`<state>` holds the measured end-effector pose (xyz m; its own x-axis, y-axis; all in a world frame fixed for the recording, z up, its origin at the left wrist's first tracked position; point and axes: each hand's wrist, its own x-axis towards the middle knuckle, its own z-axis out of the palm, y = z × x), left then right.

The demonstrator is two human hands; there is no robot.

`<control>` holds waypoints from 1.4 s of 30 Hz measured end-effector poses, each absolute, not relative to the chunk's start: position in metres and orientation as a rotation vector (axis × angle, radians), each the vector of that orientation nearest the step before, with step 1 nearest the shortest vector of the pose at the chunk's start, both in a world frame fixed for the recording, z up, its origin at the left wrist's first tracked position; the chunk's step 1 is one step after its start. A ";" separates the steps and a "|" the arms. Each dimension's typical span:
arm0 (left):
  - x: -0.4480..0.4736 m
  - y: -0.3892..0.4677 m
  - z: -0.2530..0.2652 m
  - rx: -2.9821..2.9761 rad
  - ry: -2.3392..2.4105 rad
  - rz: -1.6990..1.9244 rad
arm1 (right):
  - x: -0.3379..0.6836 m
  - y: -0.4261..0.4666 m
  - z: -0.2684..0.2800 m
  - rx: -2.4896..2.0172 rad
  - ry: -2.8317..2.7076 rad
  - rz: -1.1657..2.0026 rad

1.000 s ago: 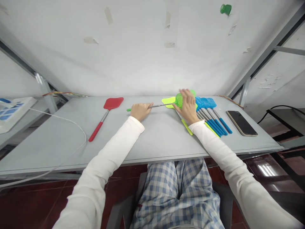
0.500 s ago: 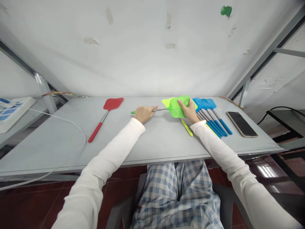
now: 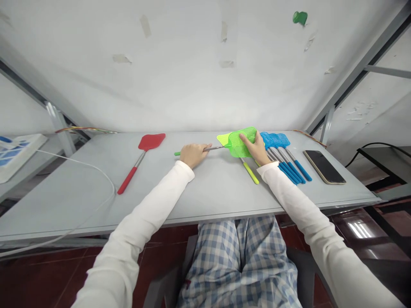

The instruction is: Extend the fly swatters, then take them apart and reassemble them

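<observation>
A green fly swatter [image 3: 239, 144] is held sideways between both hands above the table. My left hand [image 3: 193, 155] is closed round its handle and metal rod, the green handle end poking out on the left. My right hand [image 3: 259, 150] grips the perforated green head, thumb on its face and the other fingers mostly hidden behind. Behind and below it lies a yellow fly swatter [image 3: 250, 173], its head partly covered. Right of my right hand several blue fly swatters [image 3: 278, 140] lie overlapped in a row. A red fly swatter [image 3: 152, 141] rests by itself on the left.
The grey table [image 3: 205, 194] meets a white wall at the back. A phone [image 3: 324, 167] lies at the right end. A white cable [image 3: 105, 173] crosses the left end, and a white power strip-like block [image 3: 19, 154] sits beyond it. Metal frame posts flank the table.
Both hands keep their hold on the green fly swatter, with hardly any movement. The whole view has shifted slightly.
</observation>
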<state>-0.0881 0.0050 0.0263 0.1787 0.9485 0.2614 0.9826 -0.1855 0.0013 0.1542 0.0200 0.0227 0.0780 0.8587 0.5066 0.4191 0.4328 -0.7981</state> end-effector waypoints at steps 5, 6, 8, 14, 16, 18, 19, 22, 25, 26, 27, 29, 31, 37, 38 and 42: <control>-0.086 0.002 0.027 -2.294 -1.873 -0.255 | 0.156 0.021 0.021 -1.165 -1.521 0.466; -0.085 0.001 0.027 -2.298 -1.870 -0.231 | 0.156 0.021 0.021 -1.167 -1.523 0.461; -0.083 0.000 0.027 -2.314 -1.860 -0.185 | 0.157 0.021 0.020 -1.172 -1.535 0.461; -0.078 -0.002 0.026 -2.368 -1.850 -0.105 | 0.158 0.023 0.016 -1.134 -1.560 0.471; -0.078 -0.002 0.025 -2.366 -1.858 -0.097 | 0.157 0.023 0.016 -1.133 -1.559 0.480; -0.079 -0.002 0.025 -2.364 -1.870 -0.101 | 0.156 0.022 0.017 -1.130 -1.549 0.498; -0.079 -0.001 0.025 -2.367 -1.874 -0.109 | 0.156 0.021 0.018 -1.125 -1.544 0.511; -0.078 0.000 0.029 -2.384 -1.889 -0.178 | 0.156 0.019 0.023 -1.122 -1.519 0.565; -0.076 0.000 0.032 -2.405 -1.939 -0.285 | 0.159 0.020 0.027 -1.157 -1.491 0.639; -0.076 0.001 0.033 -2.421 -1.963 -0.313 | 0.160 0.021 0.028 -1.187 -1.464 0.661; -0.076 0.001 0.033 -2.445 -1.992 -0.336 | 0.162 0.022 0.028 -1.224 -1.423 0.686; -0.078 0.004 0.032 -2.506 -2.078 -0.407 | 0.166 0.027 0.029 -1.296 -1.312 0.771; -0.081 0.009 0.030 -2.573 -2.205 -0.563 | 0.170 0.030 0.028 -1.355 -1.217 0.877; -0.079 0.013 0.027 -2.792 -2.717 -1.536 | 0.174 0.024 0.022 -1.635 -1.882 0.482; -0.076 0.011 0.026 -2.807 -2.760 -1.686 | 0.172 0.022 0.019 -1.657 -2.054 0.380; -0.062 0.003 0.018 -2.959 -2.744 -1.825 | 0.163 0.014 0.011 -1.678 -2.406 0.159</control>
